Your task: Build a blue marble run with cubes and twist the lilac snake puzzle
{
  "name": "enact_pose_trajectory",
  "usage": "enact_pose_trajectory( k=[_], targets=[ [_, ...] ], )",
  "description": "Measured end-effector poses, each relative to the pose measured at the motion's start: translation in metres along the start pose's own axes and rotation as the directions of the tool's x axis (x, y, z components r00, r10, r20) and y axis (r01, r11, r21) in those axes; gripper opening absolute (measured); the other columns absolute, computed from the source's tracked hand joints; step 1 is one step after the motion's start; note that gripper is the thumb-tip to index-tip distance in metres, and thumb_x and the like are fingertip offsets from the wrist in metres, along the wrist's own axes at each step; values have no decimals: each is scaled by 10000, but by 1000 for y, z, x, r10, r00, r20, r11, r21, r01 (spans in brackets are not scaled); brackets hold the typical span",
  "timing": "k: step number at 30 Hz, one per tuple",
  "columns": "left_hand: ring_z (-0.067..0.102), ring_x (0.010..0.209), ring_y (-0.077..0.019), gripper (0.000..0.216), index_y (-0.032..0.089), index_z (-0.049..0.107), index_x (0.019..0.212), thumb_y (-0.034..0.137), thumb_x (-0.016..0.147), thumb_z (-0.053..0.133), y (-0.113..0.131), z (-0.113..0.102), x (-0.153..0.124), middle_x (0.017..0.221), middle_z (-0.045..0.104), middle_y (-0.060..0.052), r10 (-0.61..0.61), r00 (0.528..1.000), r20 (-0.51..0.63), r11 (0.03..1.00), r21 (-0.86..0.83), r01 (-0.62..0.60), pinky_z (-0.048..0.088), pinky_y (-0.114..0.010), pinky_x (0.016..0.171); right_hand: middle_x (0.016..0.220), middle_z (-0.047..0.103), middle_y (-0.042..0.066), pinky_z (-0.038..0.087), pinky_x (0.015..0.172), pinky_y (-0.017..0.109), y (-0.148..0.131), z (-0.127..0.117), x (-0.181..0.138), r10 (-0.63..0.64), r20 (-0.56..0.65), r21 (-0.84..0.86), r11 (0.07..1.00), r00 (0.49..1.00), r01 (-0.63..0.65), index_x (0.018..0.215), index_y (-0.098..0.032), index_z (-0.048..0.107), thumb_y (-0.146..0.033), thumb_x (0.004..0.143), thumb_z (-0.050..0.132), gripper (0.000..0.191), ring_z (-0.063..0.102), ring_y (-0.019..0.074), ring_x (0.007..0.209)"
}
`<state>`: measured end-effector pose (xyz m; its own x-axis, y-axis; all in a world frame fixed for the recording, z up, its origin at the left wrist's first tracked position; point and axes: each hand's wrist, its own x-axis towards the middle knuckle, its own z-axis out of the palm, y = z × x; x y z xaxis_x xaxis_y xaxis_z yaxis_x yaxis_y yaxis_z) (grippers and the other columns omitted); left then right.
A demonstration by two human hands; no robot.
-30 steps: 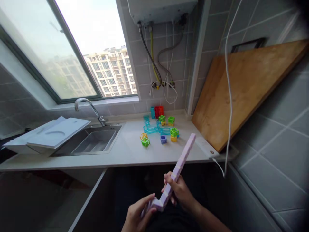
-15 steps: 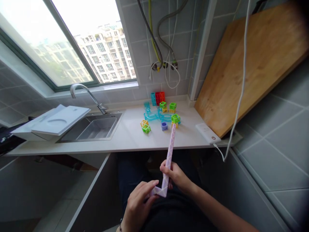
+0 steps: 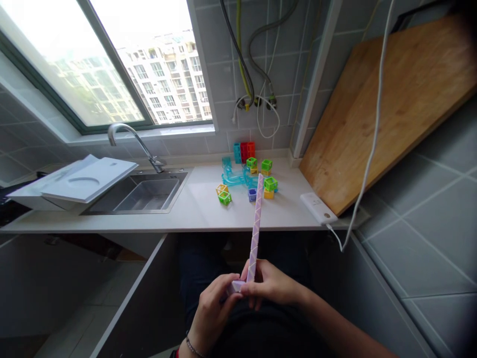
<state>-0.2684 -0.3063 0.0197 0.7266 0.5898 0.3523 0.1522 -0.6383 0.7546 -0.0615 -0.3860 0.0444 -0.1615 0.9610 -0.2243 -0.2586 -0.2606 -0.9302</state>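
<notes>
A pale pink and lilac snake puzzle (image 3: 257, 223) stands up in front of me, its long straight part pointing towards the counter. My left hand (image 3: 214, 306) pinches its short bent lower end between thumb and fingers. Around the bottom of the long part, near the bend, my right hand (image 3: 274, 283) is closed, thumb across the front. Both hands are close together in front of my body, below the counter edge. The fingers hide much of the bend. Behind the puzzle's upper part is a purple block piece (image 3: 252, 195) on the counter.
Green and yellow frame blocks (image 3: 224, 197), a green block (image 3: 270, 184), blue track pieces (image 3: 234, 180) and red blocks (image 3: 248, 151) stand on the white counter (image 3: 201, 214). Left is a sink (image 3: 149, 195); right are a white power bank (image 3: 318, 209) and a leaning wooden board (image 3: 380, 104).
My right hand has slid down the puzzle to the bend, next to my left hand. The long part has shifted slightly left and stands more upright.
</notes>
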Motion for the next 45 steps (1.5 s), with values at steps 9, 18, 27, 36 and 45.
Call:
enact_pose_trajectory(
  k=[9,18,27,36,45],
  targets=[
    [616,1259,-296,504,204,610,1319,352,854,735,-36,1,9,1361,644,-133,-358,923,-140,923,-203,328,496,-456,1078,898,671,30,505,745,291,-12,-15,-16,-242,-42,-430,880,969,201,1061,-173,657,-301,861,736,250,628,170,785],
    [737,974,-318,638,66,633,1277,594,930,543,-28,-15,9,1104,751,-206,-650,668,362,158,-796,585,600,-415,777,828,659,21,504,695,299,23,-12,-7,-112,-42,-263,960,993,97,1105,-190,596,-434,925,666,312,636,174,738],
    [728,1023,-331,488,125,639,1154,543,903,656,-38,-10,18,1252,707,-222,-631,752,193,287,-842,457,593,-475,868,1218,690,89,507,988,374,25,-32,15,-256,96,-666,701,962,253,1216,-237,698,-275,945,619,285,665,247,1101],
    [673,1165,-310,374,151,692,1127,468,932,657,-18,-19,62,1218,738,-151,-347,935,68,563,-783,266,501,-412,1034,1093,748,67,540,880,352,-32,-24,37,-278,77,-563,780,958,272,1225,-212,693,-394,964,627,325,696,237,981],
    [696,1078,-277,530,128,640,1248,494,873,719,-17,-1,103,1209,730,-156,-440,897,34,547,-783,298,535,-394,979,995,758,99,585,757,331,-16,3,74,-425,-211,-415,854,880,313,1122,-156,699,-486,948,630,380,732,248,891]
  ],
)
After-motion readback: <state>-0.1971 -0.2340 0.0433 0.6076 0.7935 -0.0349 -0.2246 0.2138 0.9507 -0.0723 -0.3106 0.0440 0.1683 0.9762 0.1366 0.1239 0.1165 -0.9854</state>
